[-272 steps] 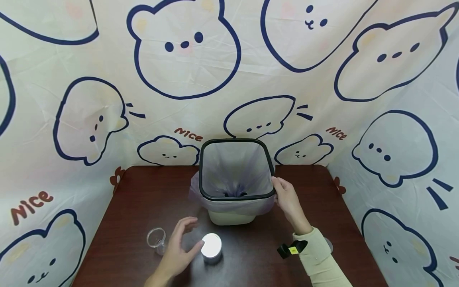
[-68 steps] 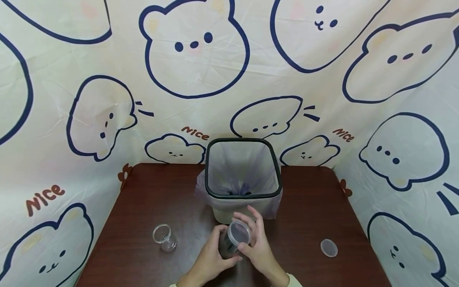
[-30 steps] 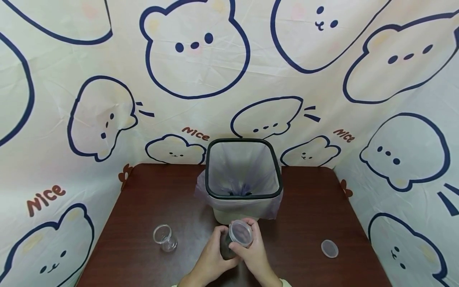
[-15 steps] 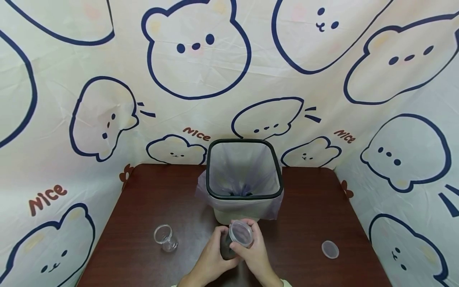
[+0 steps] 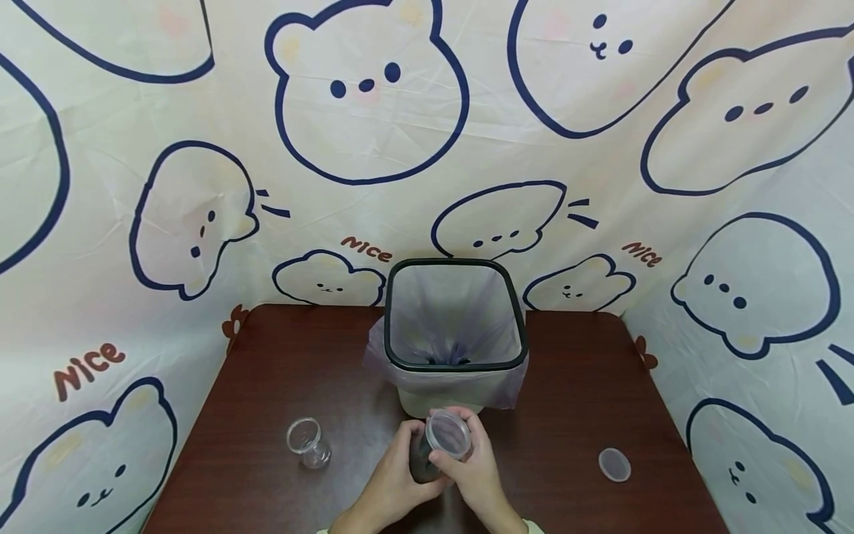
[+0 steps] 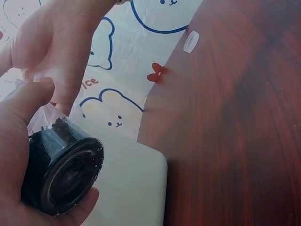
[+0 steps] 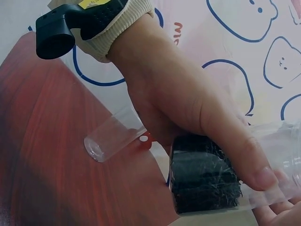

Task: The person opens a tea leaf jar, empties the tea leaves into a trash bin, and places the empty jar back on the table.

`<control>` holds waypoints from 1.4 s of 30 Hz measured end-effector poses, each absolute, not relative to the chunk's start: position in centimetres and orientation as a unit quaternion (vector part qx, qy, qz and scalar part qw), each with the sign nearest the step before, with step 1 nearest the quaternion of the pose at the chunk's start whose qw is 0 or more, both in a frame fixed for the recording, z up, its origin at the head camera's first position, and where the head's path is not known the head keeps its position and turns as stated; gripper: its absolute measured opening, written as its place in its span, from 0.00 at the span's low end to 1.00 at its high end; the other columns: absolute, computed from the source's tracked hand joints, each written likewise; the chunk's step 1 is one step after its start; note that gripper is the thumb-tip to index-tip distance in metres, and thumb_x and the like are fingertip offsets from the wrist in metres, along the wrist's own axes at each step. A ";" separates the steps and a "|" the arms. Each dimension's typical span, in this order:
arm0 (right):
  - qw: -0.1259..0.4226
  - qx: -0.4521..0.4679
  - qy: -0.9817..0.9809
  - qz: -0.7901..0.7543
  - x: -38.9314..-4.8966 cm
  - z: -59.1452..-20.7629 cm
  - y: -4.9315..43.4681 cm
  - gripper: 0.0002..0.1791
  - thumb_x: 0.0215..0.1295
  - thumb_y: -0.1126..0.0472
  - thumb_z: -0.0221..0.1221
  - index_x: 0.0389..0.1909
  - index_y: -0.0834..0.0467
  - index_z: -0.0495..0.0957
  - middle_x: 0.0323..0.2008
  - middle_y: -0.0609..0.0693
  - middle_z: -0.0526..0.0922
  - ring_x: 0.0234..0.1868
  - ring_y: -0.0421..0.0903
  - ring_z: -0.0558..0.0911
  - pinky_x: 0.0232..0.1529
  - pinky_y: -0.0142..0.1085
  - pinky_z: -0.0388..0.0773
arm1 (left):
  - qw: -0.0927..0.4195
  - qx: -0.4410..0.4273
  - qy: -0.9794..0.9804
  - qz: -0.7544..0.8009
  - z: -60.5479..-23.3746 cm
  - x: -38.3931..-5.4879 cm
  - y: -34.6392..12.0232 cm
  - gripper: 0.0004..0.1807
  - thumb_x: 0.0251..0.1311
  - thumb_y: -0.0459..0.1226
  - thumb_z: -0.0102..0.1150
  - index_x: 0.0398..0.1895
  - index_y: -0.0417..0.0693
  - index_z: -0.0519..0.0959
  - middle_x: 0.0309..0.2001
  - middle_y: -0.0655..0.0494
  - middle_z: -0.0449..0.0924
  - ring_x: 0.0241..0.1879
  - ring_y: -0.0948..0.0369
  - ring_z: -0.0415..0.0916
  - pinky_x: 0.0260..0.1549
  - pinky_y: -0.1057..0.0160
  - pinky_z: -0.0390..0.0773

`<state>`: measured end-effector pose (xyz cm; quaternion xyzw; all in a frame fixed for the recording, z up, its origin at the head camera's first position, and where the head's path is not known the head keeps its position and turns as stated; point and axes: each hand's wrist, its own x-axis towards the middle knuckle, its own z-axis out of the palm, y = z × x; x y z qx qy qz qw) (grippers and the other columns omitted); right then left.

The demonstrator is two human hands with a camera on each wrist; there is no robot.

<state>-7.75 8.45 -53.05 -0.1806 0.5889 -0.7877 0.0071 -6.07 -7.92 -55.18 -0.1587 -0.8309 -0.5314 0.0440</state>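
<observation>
In the head view, a clear round plastic jar [image 5: 448, 434] with a dark lower part is held between both hands, tilted toward the camera. My left hand [image 5: 392, 475] grips its lower body from the left. My right hand [image 5: 477, 471] wraps the upper part, thumb on the near side of the rim. The left wrist view shows the black covered base [image 6: 70, 175] facing the camera, its edges rough. From the right wrist, that black band [image 7: 204, 176] lies beneath the left hand, and clear wall extends beyond it. I cannot tell whether a lid sits on the jar.
A bin with a dark rim [image 5: 457, 368] and purple liner stands directly behind the hands. To the left, a clear cup [image 5: 308, 443] rests on the brown table [image 5: 267, 378]. A translucent round lid [image 5: 614, 464] lies at right. Patterned cloth [image 5: 333, 215] surrounds the table.
Earlier the left hand was beside the upright jar and the right hand on the bin rim. Both then held the jar; the right fingers closed round its top. Nearly still over the last second.
</observation>
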 end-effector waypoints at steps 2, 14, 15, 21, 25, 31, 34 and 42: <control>0.011 -0.185 0.587 -0.788 -7.8 -53.1 8.5 0.32 0.61 0.69 0.70 0.60 0.75 0.64 0.59 0.65 0.79 0.58 0.45 0.80 0.59 0.34 0.74 | 0.045 -0.159 -0.829 -0.535 -55.2 -6.1 -7.9 0.39 0.50 0.47 0.80 0.59 0.50 0.65 0.50 0.62 0.75 0.46 0.65 0.75 0.46 0.60 0.78; 0.041 -0.186 0.584 -0.789 -7.7 -53.2 8.8 0.43 0.64 0.63 0.69 0.71 0.71 0.54 0.63 0.67 0.74 0.62 0.45 0.77 0.62 0.35 0.73 | 0.049 -0.162 -0.829 -0.533 -54.9 -6.1 -8.0 0.38 0.50 0.45 0.80 0.59 0.48 0.65 0.51 0.60 0.76 0.47 0.64 0.76 0.47 0.59 0.78; 0.044 -0.184 0.581 -0.792 -7.6 -53.2 8.8 0.44 0.64 0.63 0.70 0.71 0.71 0.52 0.63 0.65 0.75 0.62 0.45 0.77 0.62 0.35 0.73 | 0.048 -0.163 -0.830 -0.532 -54.9 -6.1 -8.0 0.38 0.50 0.45 0.80 0.59 0.47 0.65 0.51 0.60 0.76 0.47 0.64 0.75 0.47 0.59 0.78; 0.025 -0.196 0.566 -0.800 -7.7 -53.4 8.5 0.43 0.63 0.66 0.70 0.64 0.77 0.50 0.61 0.58 0.77 0.62 0.45 0.78 0.62 0.34 0.73 | 0.049 -0.160 -0.835 -0.525 -54.8 -6.1 -8.0 0.38 0.50 0.46 0.80 0.58 0.47 0.66 0.50 0.59 0.76 0.47 0.63 0.75 0.48 0.59 0.77; 0.018 -0.199 0.563 -0.802 -7.7 -53.4 8.4 0.38 0.63 0.67 0.69 0.61 0.77 0.53 0.61 0.59 0.77 0.61 0.45 0.79 0.62 0.34 0.73 | 0.050 -0.158 -0.835 -0.525 -54.9 -6.1 -7.9 0.39 0.49 0.46 0.81 0.58 0.48 0.66 0.51 0.59 0.76 0.48 0.63 0.75 0.48 0.59 0.77; 0.008 -0.201 0.567 -0.799 -7.7 -53.4 8.5 0.36 0.64 0.67 0.68 0.60 0.77 0.56 0.60 0.57 0.78 0.60 0.45 0.79 0.62 0.34 0.73 | 0.043 -0.157 -0.832 -0.531 -54.8 -6.1 -7.9 0.39 0.49 0.46 0.81 0.59 0.50 0.66 0.52 0.61 0.76 0.48 0.64 0.75 0.49 0.59 0.77; 0.005 -0.198 0.570 -0.797 -7.6 -53.3 8.6 0.36 0.63 0.68 0.69 0.60 0.77 0.56 0.59 0.55 0.79 0.60 0.45 0.79 0.62 0.34 0.73 | 0.043 -0.159 -0.831 -0.531 -54.8 -6.1 -7.9 0.39 0.49 0.46 0.81 0.59 0.50 0.66 0.52 0.61 0.76 0.48 0.64 0.75 0.49 0.59 0.77; 0.011 -0.205 0.573 -0.793 -7.8 -53.3 8.7 0.34 0.63 0.70 0.67 0.62 0.76 0.59 0.60 0.58 0.78 0.62 0.46 0.78 0.63 0.35 0.72 | 0.037 -0.159 -0.830 -0.534 -54.9 -6.2 -8.0 0.39 0.49 0.46 0.80 0.59 0.50 0.65 0.52 0.61 0.75 0.48 0.64 0.75 0.49 0.59 0.77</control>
